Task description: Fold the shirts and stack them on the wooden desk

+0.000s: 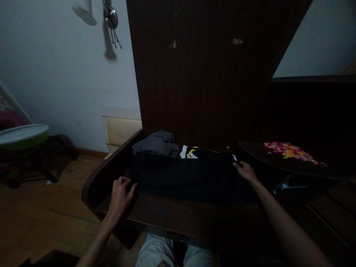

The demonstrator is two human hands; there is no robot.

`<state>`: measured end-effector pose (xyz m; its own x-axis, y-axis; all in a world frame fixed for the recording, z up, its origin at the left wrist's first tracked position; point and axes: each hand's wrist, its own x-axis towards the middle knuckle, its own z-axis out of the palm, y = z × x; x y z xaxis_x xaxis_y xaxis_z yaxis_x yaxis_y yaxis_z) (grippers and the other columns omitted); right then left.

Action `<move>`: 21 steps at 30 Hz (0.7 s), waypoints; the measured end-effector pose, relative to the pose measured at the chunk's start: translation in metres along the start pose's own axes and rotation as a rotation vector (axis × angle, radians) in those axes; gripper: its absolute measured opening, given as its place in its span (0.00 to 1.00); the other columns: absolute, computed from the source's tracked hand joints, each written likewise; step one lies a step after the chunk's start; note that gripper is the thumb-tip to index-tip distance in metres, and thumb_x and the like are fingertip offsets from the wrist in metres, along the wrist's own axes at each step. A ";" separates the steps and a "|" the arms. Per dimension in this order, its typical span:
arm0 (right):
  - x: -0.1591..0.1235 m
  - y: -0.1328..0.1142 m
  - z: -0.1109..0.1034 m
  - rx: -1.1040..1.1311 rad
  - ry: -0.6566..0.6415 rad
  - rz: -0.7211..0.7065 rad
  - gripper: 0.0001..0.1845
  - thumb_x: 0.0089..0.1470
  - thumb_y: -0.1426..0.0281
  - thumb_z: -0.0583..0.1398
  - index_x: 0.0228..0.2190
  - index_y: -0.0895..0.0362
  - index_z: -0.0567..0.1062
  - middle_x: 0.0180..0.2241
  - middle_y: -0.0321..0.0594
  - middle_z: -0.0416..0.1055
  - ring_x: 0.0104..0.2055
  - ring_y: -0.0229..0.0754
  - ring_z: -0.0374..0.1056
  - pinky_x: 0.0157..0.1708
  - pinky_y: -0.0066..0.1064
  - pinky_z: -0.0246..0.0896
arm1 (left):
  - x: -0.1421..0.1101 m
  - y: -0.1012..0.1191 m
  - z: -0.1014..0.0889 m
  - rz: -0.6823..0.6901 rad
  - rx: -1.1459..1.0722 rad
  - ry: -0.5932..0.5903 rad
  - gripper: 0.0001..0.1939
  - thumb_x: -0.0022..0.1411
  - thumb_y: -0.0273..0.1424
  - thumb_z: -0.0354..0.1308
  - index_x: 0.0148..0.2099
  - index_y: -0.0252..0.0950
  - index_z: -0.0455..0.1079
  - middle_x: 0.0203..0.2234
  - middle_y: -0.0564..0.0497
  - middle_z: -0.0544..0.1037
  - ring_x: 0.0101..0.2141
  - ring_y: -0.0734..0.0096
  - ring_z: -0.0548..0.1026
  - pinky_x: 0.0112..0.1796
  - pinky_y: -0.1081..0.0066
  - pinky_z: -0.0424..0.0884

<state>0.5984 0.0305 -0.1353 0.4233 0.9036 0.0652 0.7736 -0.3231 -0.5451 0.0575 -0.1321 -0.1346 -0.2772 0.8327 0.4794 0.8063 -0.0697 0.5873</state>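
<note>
A long black garment (178, 176), probably folded trousers, lies stretched across the dark wooden bench (172, 211) in front of me. My right hand (246, 172) is closed on its upper right edge, thumb and fingers pinching the cloth. At the left end, my left hand (121, 194) rests by the garment with bent fingers and the thumb held apart; its fingertips are near or touching the cloth. Behind lies a crumpled grey garment (157, 144). Beside that, a black cloth with a white and yellow print (191, 152) shows partly above the black garment's top edge.
A tall dark wooden panel (200, 74) rises behind the bench, and a raised curved side (96, 178) bounds it at left. Pink and yellow decorations (289, 152) lie on a dark surface at right. A green tub with a pale lid (25, 137) stands far left.
</note>
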 end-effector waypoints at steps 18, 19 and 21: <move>0.000 0.000 0.001 -0.008 0.002 0.000 0.15 0.57 0.62 0.58 0.39 0.58 0.79 0.36 0.49 0.79 0.41 0.49 0.75 0.37 0.31 0.66 | 0.007 -0.018 -0.023 -0.221 -0.314 -0.109 0.33 0.40 0.56 0.65 0.42 0.37 0.74 0.36 0.47 0.78 0.39 0.56 0.76 0.42 0.63 0.72; -0.001 -0.001 0.000 -0.008 -0.002 0.000 0.16 0.57 0.62 0.57 0.40 0.58 0.78 0.36 0.49 0.79 0.41 0.49 0.75 0.37 0.31 0.66 | 0.005 -0.020 -0.024 -0.195 -0.237 -0.125 0.33 0.38 0.55 0.66 0.41 0.37 0.74 0.36 0.46 0.78 0.38 0.55 0.76 0.41 0.62 0.72; -0.002 -0.002 -0.001 -0.003 -0.012 -0.002 0.16 0.58 0.62 0.57 0.41 0.59 0.78 0.37 0.49 0.79 0.41 0.49 0.75 0.38 0.31 0.66 | 0.003 -0.024 -0.026 -0.143 -0.136 -0.166 0.29 0.38 0.55 0.66 0.37 0.38 0.75 0.35 0.45 0.78 0.38 0.54 0.76 0.41 0.61 0.72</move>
<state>0.5965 0.0289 -0.1338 0.4163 0.9075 0.0565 0.7758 -0.3222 -0.5425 0.0238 -0.1423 -0.1306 -0.2846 0.9173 0.2786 0.6846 -0.0089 0.7288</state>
